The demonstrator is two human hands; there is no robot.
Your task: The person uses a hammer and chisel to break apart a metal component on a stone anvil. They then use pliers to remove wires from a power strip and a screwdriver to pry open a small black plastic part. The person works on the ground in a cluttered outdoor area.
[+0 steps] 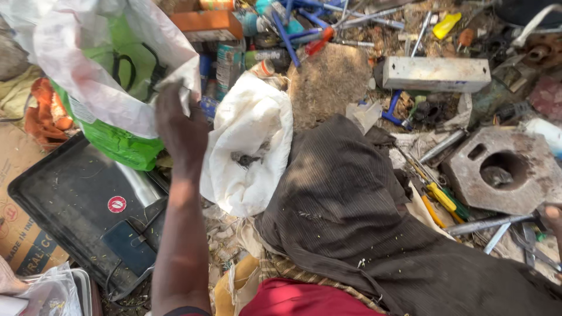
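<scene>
My left hand [180,131] reaches forward, back of the hand up, and its fingers pinch the rim of a white plastic bag [88,70]. That bag stands open with a green bag [120,146] inside and under it. Beside the hand lies a crumpled white sack [252,146]. Only a sliver of my right hand [553,217] shows at the right edge, at the end of a grey metal rod [486,225]; its fingers are out of view. A dark brown cloth [351,216] covers my leg in the middle.
A black tray [64,193] lies at the left on cardboard [17,234]. A stone block with a round hole [503,169], yellow-handled screwdrivers [440,198], a white rectangular box [436,73], blue tools [293,29] and cans are scattered across the dirt behind.
</scene>
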